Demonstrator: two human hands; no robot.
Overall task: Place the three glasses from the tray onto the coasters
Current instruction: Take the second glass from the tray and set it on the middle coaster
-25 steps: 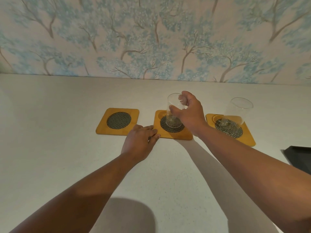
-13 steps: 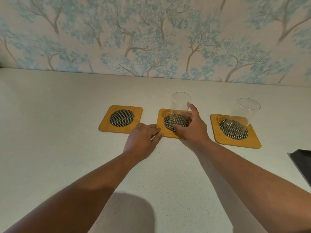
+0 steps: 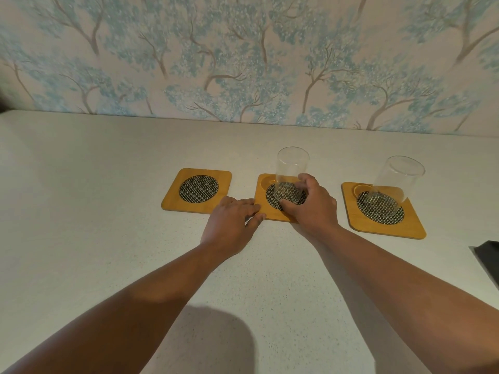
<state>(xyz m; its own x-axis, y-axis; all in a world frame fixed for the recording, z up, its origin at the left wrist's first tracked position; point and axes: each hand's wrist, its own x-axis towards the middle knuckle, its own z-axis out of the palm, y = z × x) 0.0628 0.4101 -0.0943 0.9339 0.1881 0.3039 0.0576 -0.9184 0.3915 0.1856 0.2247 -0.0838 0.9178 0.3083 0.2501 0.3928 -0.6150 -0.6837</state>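
Three square wooden coasters with dark mesh centres lie in a row on the white counter. The left coaster (image 3: 197,190) is bare. A clear glass (image 3: 291,168) stands upright on the middle coaster (image 3: 262,195), and my right hand (image 3: 310,205) grips its base with thumb and fingers. My left hand (image 3: 232,220) lies flat on the counter, its fingertips touching the middle coaster's front left corner. Another clear glass (image 3: 397,184) stands on the right coaster (image 3: 383,225). No third glass is in view.
A corner of a dark tray (image 3: 487,256) shows at the right edge. A wall with blue tree wallpaper (image 3: 243,63) rises behind the counter (image 3: 108,252).
My right hand has lowered the glass onto the middle coaster and slid from its rim down to its base. My left hand has stayed at the coaster's corner.
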